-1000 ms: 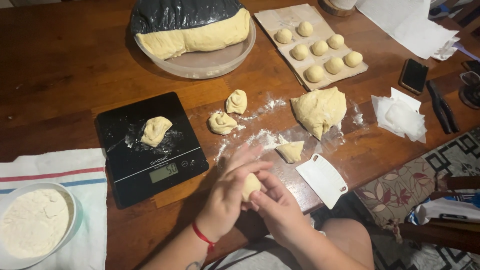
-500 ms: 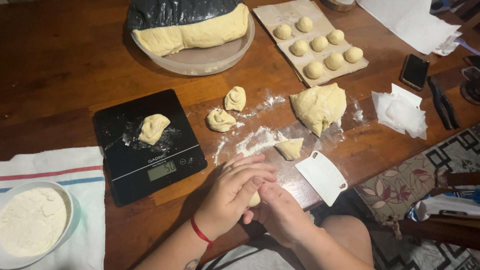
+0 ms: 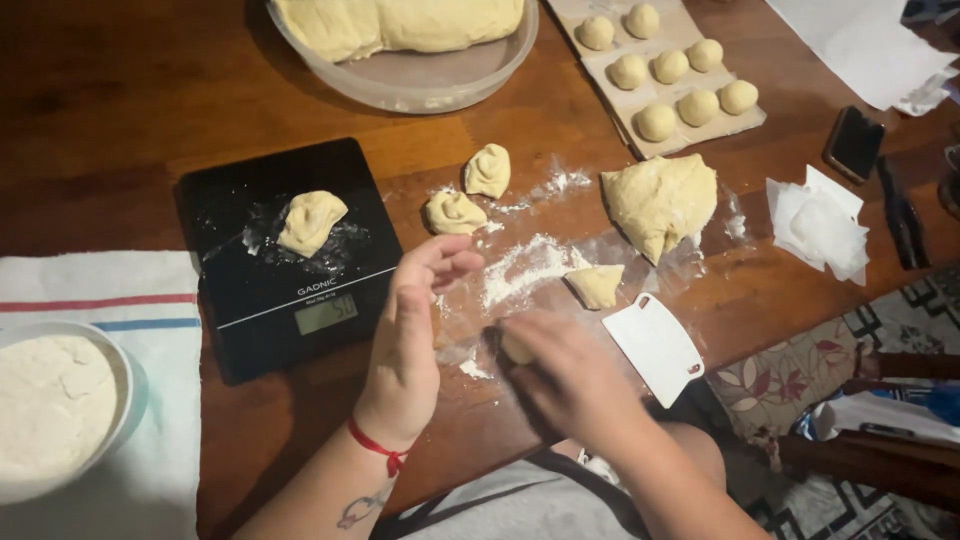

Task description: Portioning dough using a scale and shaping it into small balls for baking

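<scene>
Surface: dark wooden table point(image 3: 120, 120) seen from the head camera, dusted with flour point(image 3: 525, 265) just beyond the fingers.
Right hand: right hand point(image 3: 565, 375) cupped palm-down, fingers curled closed over a small dough ball point(image 3: 516, 347) pressed on the table; blurred.
Left hand: left hand point(image 3: 410, 325) raised on edge just left of the ball, fingers loosely open, holding nothing.
Beside the right fingers: white scraper point(image 3: 655, 347), with a small dough wedge point(image 3: 596, 285) just beyond it.
Beyond the left fingertips: two dough pieces point(image 3: 455, 212), and a black scale point(image 3: 285, 255) to their left carrying one dough lump point(image 3: 311, 221).
Far side: large dough mass point(image 3: 660, 200), tray of rolled balls point(image 3: 665, 75), bowl of dough point(image 3: 420, 75).
Left edge: flour bowl point(image 3: 55, 405) on a striped towel point(image 3: 110, 290).
</scene>
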